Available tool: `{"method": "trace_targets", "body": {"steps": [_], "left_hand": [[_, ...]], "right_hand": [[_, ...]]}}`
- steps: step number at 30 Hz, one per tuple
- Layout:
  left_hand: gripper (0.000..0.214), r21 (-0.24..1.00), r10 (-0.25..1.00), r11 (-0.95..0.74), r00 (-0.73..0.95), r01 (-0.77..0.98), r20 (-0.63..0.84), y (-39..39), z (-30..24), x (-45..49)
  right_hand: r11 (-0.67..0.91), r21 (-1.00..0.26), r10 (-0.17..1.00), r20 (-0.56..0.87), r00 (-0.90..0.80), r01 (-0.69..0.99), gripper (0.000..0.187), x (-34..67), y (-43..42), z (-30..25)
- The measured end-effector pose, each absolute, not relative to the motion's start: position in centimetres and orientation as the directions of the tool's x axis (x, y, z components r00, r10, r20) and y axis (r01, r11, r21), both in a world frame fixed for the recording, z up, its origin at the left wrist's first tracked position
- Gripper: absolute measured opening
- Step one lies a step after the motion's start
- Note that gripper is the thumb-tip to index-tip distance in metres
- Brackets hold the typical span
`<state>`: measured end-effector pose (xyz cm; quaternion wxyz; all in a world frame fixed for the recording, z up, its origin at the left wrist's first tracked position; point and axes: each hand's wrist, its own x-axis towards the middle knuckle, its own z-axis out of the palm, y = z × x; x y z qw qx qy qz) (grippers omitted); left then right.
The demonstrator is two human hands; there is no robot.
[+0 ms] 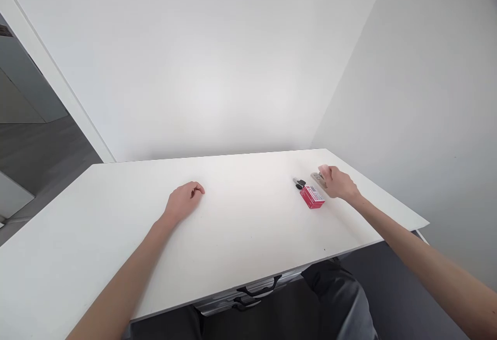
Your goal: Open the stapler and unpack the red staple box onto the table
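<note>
My left hand (185,200) rests on the white table (240,236), its fingers curled in with nothing visible in them. Over at the right side, my right hand (339,182) is closed, slightly blurred, with a pale pinkish piece (323,171) at its fingertips; what it is I cannot make out. Beneath those fingers lies a flat beige item with grey markings (318,179), partly covered by the hand. Just left of the hand is a small red and white box (312,197). Keys with black heads (299,183) lie beside the box's far left corner.
White walls (217,71) rise behind and to the right of the table. Drawers with black handles (258,288) are under the front edge, near my legs (341,298) in dark trousers. A doorway with grey floor (46,148) opens at the left.
</note>
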<state>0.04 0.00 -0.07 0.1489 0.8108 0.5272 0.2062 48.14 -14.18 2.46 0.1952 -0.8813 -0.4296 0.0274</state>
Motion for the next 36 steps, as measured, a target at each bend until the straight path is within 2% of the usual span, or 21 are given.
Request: {"method": "trace_targets", "body": {"steps": [2, 4, 6, 8, 11, 15, 23, 28, 36], "left_hand": [[0.024, 0.452, 0.914, -0.406, 0.363, 0.794, 0.182, 0.0, -0.1, 0.1], [0.023, 0.446, 0.91, -0.414, 0.369, 0.794, 0.188, -0.1, -0.1, 0.2], [0.023, 0.44, 0.905, -0.426, 0.377, 0.791, 0.197, -0.2, 0.0, 0.3], [0.023, 0.435, 0.898, -0.439, 0.388, 0.786, 0.205, -0.5, 0.0, 0.5], [0.023, 0.427, 0.888, -0.459, 0.411, 0.779, 0.206, -0.9, 0.1, 0.7], [0.023, 0.423, 0.871, -0.49, 0.442, 0.762, 0.214, -1.3, 0.1, 0.9], [0.03, 0.456, 0.828, -0.56, 0.463, 0.692, 0.316, -1.8, 0.0, 1.6], [0.032, 0.475, 0.786, -0.618, 0.495, 0.627, 0.37, -2.3, 0.2, 2.6], [0.025, 0.454, 0.724, -0.688, 0.569, 0.566, 0.388, -2.3, -0.2, 3.3]], "right_hand": [[-0.542, -0.365, 0.752, 0.191, 0.631, 0.757, 0.049, 47.9, -14.6, 3.6], [-0.461, -0.379, 0.744, 0.328, 0.582, 0.802, 0.052, 46.8, -14.9, 4.8], [-0.326, -0.393, 0.749, 0.447, 0.489, 0.86, 0.054, 44.8, -15.1, 5.9], [-0.156, -0.392, 0.787, 0.506, 0.354, 0.907, 0.055, 42.2, -15.1, 6.6], [0.034, -0.429, 0.864, 0.466, 0.189, 0.903, 0.049, 37.7, -14.6, 6.5], [0.193, -0.465, 0.916, 0.402, 0.012, 0.864, 0.041, 32.6, -13.1, 4.7], [0.41, -0.404, 0.902, 0.315, -0.297, 0.817, 0.035, 26.3, -9.4, 2.0], [0.503, -0.424, 0.859, 0.343, -0.38, 0.753, 0.036, 24.5, -7.9, 1.1], [0.527, -0.465, 0.843, 0.391, -0.37, 0.711, 0.035, 24.3, -7.4, 0.3]]}}
